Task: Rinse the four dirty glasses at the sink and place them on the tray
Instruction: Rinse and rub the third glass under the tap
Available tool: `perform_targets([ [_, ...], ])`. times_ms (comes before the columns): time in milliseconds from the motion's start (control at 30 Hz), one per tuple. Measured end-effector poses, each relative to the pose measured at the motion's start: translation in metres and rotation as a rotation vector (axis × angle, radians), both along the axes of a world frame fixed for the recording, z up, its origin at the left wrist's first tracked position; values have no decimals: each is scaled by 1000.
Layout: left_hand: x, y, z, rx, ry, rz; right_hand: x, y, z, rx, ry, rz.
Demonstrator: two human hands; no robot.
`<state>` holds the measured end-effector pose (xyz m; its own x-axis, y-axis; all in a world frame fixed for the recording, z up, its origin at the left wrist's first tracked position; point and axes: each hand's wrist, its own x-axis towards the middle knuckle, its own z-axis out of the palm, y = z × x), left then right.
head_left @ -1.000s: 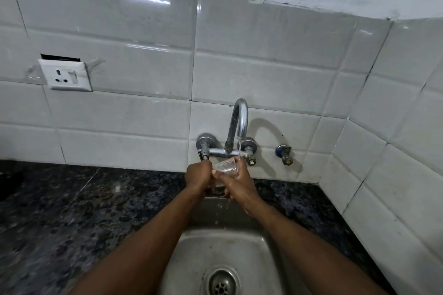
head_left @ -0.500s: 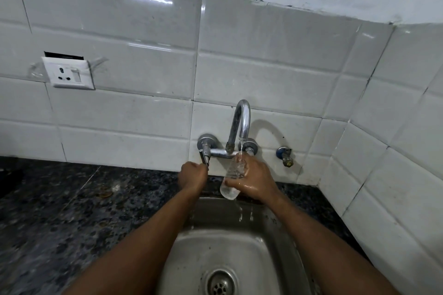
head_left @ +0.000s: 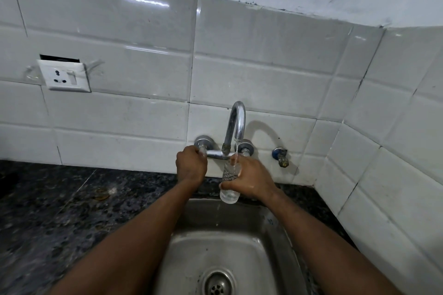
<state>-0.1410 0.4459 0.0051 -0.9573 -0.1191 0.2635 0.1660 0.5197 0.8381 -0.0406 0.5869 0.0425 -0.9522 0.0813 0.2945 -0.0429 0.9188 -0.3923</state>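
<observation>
My right hand (head_left: 251,178) grips a clear patterned glass (head_left: 230,184) upright under the chrome tap spout (head_left: 236,124). A thin stream of water runs from the spout into the glass, and water dribbles off its base into the steel sink (head_left: 268,244). My left hand (head_left: 190,165) is closed around the left tap handle (head_left: 203,145). The other glasses and the tray are out of view.
A dark speckled stone counter (head_left: 60,211) spreads to the left of the sink. White tiled walls meet in a corner on the right. A small valve (head_left: 280,157) sticks out right of the tap, and a wall socket (head_left: 63,76) sits high left. The drain (head_left: 218,282) lies at the sink bottom.
My left hand rose from the glass to the left tap handle and closed on it. Water started running, and my right hand turned the glass upright under the stream.
</observation>
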Motion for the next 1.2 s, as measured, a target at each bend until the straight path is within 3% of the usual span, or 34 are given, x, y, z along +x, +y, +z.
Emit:
perform_targets([
  [167, 4, 5, 13, -189, -2, -18, 2, -1, 3, 43, 10, 16],
  [267, 1, 3, 12, -209, 9, 5, 2, -3, 4, 72, -6, 15],
  [433, -8, -1, -8, -29, 20, -19, 1, -3, 4, 121, -49, 37],
  [533, 7, 0, -27, 197, -217, 54, -3, -2, 5, 128, -86, 66],
  [600, 24, 2, -43, 473, -600, -30, -5, 0, 6, -47, -47, 39],
  [667, 45, 7, -46, 824, -932, -259, -3, -1, 2, -337, 2, -18],
  [733, 55, 16, -35, 1088, -976, -388, 0, -4, -15, -665, -28, -70],
  [767, 57, 21, -25, 1095, -919, -424, 1, -5, -28, -839, -72, -81],
  [833, 50, 27, -11, 758, -681, -412, 5, -7, -48, -1172, -165, -74],
  [900, 42, 26, -3, 159, -318, -337, 11, -3, -58, -1372, -267, -40],
  [967, 38, 25, 11, -282, -34, -343, 15, -2, -66, -1389, -351, 4],
  [1033, 43, 31, 27, -595, 100, -386, 15, -9, -68, -1308, -399, 63],
  [1100, 48, 36, 33, -661, 156, -375, 9, -21, -65, -1229, -366, 65],
  [1200, 45, 26, 26, -375, 115, -293, -3, -20, -56, -1106, -274, 24],
])
